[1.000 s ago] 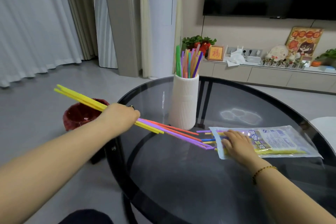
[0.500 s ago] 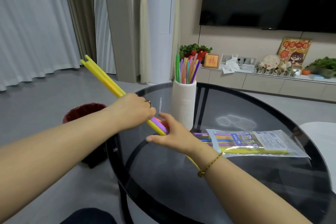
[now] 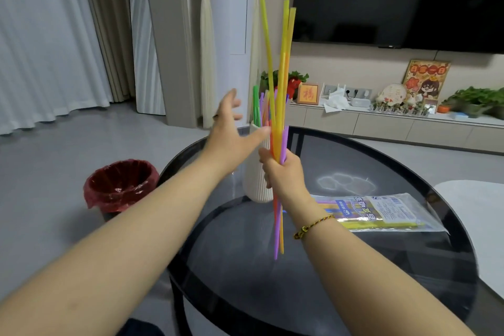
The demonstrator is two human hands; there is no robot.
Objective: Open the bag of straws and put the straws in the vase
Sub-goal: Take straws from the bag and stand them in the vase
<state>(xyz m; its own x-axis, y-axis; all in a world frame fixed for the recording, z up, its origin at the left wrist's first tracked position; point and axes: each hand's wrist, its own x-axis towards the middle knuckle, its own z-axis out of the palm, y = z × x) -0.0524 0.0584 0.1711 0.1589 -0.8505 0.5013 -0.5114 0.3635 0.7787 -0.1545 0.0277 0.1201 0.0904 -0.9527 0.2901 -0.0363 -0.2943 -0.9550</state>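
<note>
Straws [image 3: 278, 95] that lay slanted in the left hand half a second ago now stand upright, and they have changed hands: the right hand [image 3: 283, 172] is clenched around the bundle just in front of the vase [image 3: 255, 185], yellow tips rising high above it, purple and orange ends hanging below the fist over the glass table [image 3: 341, 267]. The left hand [image 3: 231, 131] has let go and is spread open just left of the vase, fingers apart, thumb reaching toward the bundle, forearm stretched forward. The right forearm comes up from the lower right, a bracelet [image 3: 313, 226] at the wrist. Green, purple and blue straws already stand in the vase behind the held ones. The bag [image 3: 381, 210] lies flat on the table to the right of the vase, with straws left inside. A red-lined bin [image 3: 120, 185] stands on the floor well left of the vase
</note>
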